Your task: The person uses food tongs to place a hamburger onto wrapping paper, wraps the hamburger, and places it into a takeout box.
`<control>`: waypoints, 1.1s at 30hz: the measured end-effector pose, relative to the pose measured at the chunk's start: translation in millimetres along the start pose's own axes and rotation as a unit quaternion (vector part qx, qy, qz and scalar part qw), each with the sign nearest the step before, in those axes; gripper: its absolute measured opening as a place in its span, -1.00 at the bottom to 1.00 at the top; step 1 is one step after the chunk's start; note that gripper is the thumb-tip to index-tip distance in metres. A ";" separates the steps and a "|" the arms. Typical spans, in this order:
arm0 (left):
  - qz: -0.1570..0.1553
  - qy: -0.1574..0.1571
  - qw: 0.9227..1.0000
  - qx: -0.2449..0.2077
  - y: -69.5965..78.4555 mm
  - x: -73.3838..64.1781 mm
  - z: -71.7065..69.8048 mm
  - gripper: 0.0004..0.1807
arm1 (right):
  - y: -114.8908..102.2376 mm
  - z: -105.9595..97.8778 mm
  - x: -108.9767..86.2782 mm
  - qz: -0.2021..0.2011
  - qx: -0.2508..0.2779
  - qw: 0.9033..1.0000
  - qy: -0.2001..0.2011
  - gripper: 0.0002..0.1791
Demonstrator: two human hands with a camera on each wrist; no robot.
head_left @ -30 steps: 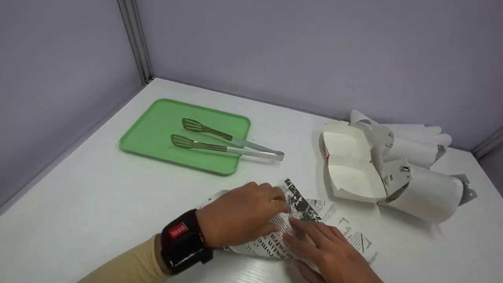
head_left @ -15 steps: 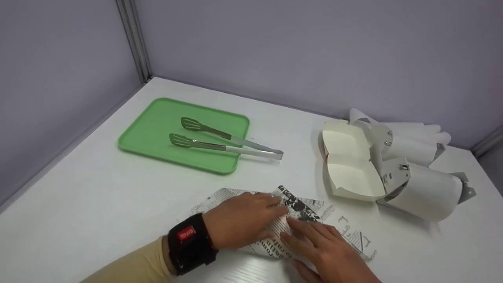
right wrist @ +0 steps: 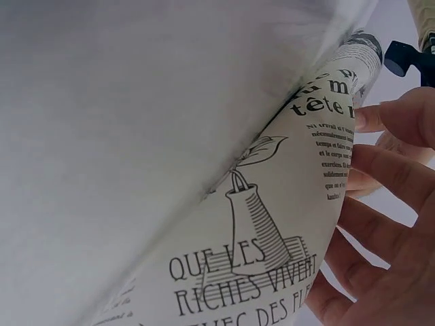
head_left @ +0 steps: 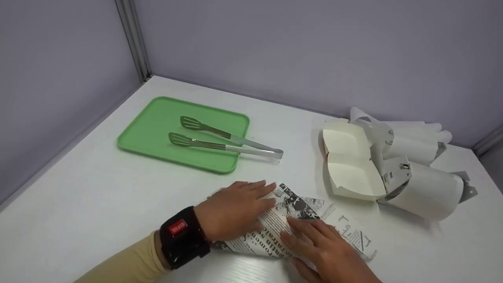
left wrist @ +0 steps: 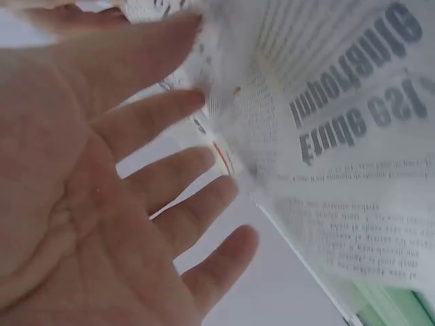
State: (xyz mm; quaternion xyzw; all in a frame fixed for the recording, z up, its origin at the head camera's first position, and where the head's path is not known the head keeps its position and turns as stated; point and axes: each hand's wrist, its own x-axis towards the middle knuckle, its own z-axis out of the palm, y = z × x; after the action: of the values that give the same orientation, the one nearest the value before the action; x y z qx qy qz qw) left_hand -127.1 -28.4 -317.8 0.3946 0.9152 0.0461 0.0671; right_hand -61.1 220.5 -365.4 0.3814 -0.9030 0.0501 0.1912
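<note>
A sheet of newsprint-patterned wrapping paper (head_left: 271,236) lies folded on the white table, with a dark printed corner pointing away from me. My left hand (head_left: 234,212) is over its left part, fingers stretched out; in the left wrist view the palm of that hand (left wrist: 88,183) faces the camera with fingers spread beside the paper (left wrist: 333,190). On the paper's right part rests my right hand (head_left: 326,245), its fingers fairly straight. The right wrist view has those fingertips touching the edge of the raised printed paper (right wrist: 272,210). What lies under the paper is hidden.
Metal tongs (head_left: 253,150) lie with their slotted ends on a green tray (head_left: 137,133) and handle past its right rim. At the right stands an opened cream paper box (head_left: 351,173). Beside it are several white rounded items (head_left: 432,192) with metal fittings.
My left hand's curled fingers have come down flatter on the paper, then spread and slid left, uncovering more print. The right hand has stayed nearly still on the paper.
</note>
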 end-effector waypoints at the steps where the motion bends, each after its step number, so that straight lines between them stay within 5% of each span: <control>1: 0.006 0.004 1.000 0.009 2.8 1.0 1.7 -0.36 | -0.3 -0.1 -0.3 0.001 -0.001 1.000 -0.002 -0.36; 7: 0.001 0.034 0.996 0.080 17.3 7.5 15.5 -0.11 | -3.5 -0.8 -2.4 0.012 -0.011 1.000 -0.017 -0.32; 11: -0.015 0.028 0.997 0.067 19.3 9.1 18.9 -0.05 | -3.5 -1.9 -2.6 0.016 -0.006 1.000 -0.021 -0.29; 16: -0.021 0.009 0.999 0.030 17.0 7.2 17.3 -0.09 | -1.1 -2.1 -2.6 0.007 0.004 1.000 -0.020 -0.34; 21: -0.025 0.013 0.997 0.079 17.6 0.5 10.0 -0.31 | 1.8 -3.6 -2.2 0.001 0.008 1.000 -0.025 -0.43; 25: 0.004 0.046 0.993 0.108 23.6 -2.2 6.8 -0.41 | 1.5 -5.1 -1.8 0.014 0.019 0.999 -0.025 -0.30; 33: 0.047 0.079 0.993 0.067 34.1 5.1 20.2 -0.23 | 4.8 -6.1 -2.3 0.030 0.062 0.997 -0.017 -0.09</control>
State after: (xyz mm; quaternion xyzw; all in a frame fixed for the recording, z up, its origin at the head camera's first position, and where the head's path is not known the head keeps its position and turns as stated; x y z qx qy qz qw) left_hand -102.9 -0.7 -333.5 0.4359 0.8992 0.0187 -0.0344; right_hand -61.1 226.9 -360.4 0.3657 -0.9125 0.1054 0.1499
